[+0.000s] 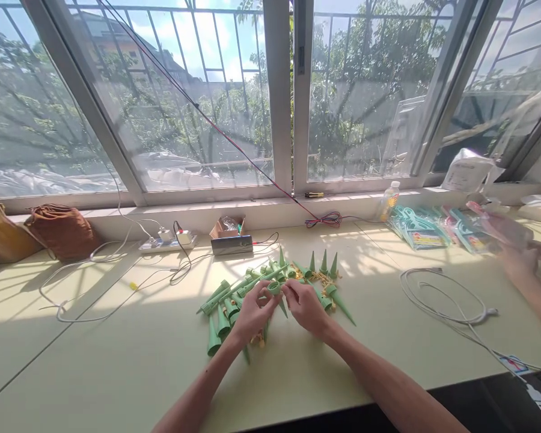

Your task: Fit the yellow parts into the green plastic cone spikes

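In the head view a green plastic cone-shaped spike is pinched by my left hand, its round open end facing up. Fingers of my right hand are closed right beside that rim; whatever lies between them is too small to make out. Around both hands lies a pile of green spikes, some hollow end up, others on their sides. Several green cones stand point up behind my right hand. Small yellow pieces are scattered among them.
A phone leans against a small cardboard box. Left are a power strip, cables and a brown bag. On the right lie a coiled white cable, packaged teal items and a bottle; another person's hands work there.
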The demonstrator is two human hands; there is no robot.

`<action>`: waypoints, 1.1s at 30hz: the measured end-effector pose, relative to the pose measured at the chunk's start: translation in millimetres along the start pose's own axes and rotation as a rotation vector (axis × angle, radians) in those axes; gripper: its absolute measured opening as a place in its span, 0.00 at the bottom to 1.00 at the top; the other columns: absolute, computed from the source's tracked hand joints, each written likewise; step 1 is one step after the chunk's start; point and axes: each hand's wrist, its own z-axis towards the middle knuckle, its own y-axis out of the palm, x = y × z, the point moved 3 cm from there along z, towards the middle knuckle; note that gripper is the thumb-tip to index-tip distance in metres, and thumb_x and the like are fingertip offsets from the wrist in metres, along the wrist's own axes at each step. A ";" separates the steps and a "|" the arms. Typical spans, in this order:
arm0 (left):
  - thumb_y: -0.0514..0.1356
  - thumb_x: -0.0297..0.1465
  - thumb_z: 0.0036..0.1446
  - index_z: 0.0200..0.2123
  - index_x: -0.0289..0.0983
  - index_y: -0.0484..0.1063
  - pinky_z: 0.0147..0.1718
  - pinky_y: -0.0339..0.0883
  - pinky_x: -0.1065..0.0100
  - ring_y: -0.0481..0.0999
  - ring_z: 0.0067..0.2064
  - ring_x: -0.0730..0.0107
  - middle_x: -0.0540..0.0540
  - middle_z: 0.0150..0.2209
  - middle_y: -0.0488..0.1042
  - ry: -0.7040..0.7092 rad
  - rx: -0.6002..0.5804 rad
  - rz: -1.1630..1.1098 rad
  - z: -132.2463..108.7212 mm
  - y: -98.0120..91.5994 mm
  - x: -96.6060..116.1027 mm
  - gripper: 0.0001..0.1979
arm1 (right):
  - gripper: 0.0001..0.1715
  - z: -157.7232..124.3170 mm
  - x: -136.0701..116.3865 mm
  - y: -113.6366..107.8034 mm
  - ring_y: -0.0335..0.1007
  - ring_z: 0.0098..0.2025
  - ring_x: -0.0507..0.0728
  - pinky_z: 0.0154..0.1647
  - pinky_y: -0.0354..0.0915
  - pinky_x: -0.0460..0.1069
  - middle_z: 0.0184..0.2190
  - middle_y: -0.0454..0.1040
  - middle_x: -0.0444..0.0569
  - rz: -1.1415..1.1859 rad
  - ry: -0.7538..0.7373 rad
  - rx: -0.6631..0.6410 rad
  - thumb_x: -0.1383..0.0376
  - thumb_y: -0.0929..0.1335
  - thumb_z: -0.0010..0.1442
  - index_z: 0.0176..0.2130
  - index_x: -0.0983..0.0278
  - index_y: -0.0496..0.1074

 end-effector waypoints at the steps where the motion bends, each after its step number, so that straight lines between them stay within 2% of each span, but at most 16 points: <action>1: 0.66 0.42 0.52 0.43 0.38 0.65 0.14 0.52 0.77 0.61 0.18 0.80 0.56 0.23 0.64 -0.022 -0.030 -0.027 -0.3 0.9 1.3 0.20 | 0.17 0.1 -0.5 -0.4 0.54 0.21 0.49 0.24 0.51 0.44 0.19 0.60 0.40 0.005 -0.001 0.000 0.63 0.58 0.69 0.28 0.62 0.58; 4: 0.65 0.45 0.52 0.42 0.36 0.65 0.13 0.53 0.75 0.61 0.16 0.79 0.54 0.23 0.69 -0.070 -0.124 -0.102 -2.0 3.0 5.7 0.22 | 0.17 0.1 -1.8 -2.0 0.53 0.20 0.49 0.24 0.50 0.44 0.19 0.60 0.39 0.002 -0.011 0.009 0.63 0.58 0.69 0.28 0.63 0.59; 9: 0.64 0.48 0.53 0.52 0.35 0.62 0.15 0.59 0.74 0.70 0.18 0.74 0.47 0.27 0.76 -0.157 -0.184 -0.201 -3.6 3.5 6.0 0.30 | 0.17 0.0 -3.0 -4.1 0.53 0.20 0.48 0.24 0.51 0.44 0.19 0.60 0.39 0.003 -0.015 0.022 0.62 0.58 0.69 0.28 0.63 0.61; 13: 0.58 0.53 0.57 0.42 0.34 0.65 0.14 0.60 0.74 0.70 0.17 0.73 0.44 0.25 0.77 -0.180 -0.202 -0.309 -2.1 4.6 4.7 0.26 | 0.17 -0.2 -5.8 -4.5 0.54 0.21 0.49 0.24 0.52 0.44 0.19 0.61 0.40 0.016 -0.028 0.023 0.62 0.58 0.69 0.29 0.63 0.61; 16: 0.54 0.55 0.58 0.36 0.36 0.62 0.13 0.59 0.74 0.71 0.16 0.72 0.43 0.25 0.78 -0.215 -0.181 -0.372 -0.6 4.1 3.2 0.26 | 0.16 -0.2 -7.0 -4.1 0.55 0.21 0.49 0.25 0.53 0.44 0.20 0.62 0.40 0.027 -0.033 0.016 0.63 0.58 0.70 0.30 0.63 0.62; 26: 0.55 0.51 0.60 0.40 0.35 0.65 0.16 0.63 0.73 0.74 0.19 0.69 0.41 0.28 0.79 -0.260 -0.210 -0.411 -1.6 1.9 2.4 0.23 | 0.16 0.1 -7.0 -3.4 0.51 0.22 0.49 0.24 0.51 0.44 0.21 0.61 0.40 0.021 -0.058 -0.010 0.61 0.58 0.70 0.31 0.63 0.63; 33: 0.57 0.49 0.60 0.36 0.35 0.66 0.18 0.63 0.74 0.75 0.24 0.69 0.43 0.29 0.77 -0.235 -0.216 -0.431 -1.8 1.6 2.7 0.20 | 0.11 -0.2 -9.3 -3.7 0.57 0.22 0.50 0.24 0.54 0.44 0.22 0.65 0.41 0.052 -0.046 -0.009 0.62 0.59 0.69 0.36 0.63 0.64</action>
